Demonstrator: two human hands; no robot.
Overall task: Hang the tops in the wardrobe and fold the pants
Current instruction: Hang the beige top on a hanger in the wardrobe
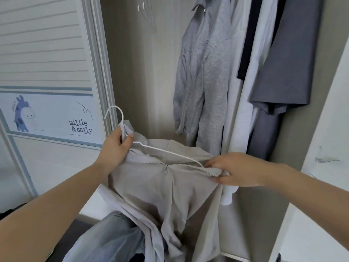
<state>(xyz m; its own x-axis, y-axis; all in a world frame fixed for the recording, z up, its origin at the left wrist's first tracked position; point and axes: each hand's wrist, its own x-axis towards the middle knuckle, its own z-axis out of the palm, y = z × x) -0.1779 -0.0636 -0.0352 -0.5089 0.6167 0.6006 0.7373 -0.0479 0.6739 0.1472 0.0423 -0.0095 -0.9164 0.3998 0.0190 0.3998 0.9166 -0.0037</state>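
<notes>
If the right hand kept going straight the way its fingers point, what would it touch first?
The right hand points leftward along the beige zip top it grips, so probably the white hanger wire, then the left hand; depth is uncertain.

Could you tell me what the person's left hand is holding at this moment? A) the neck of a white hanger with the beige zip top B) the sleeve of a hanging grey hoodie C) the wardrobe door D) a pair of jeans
A: the left hand grips the white hanger just below its hook, along with the beige zip top.
</notes>
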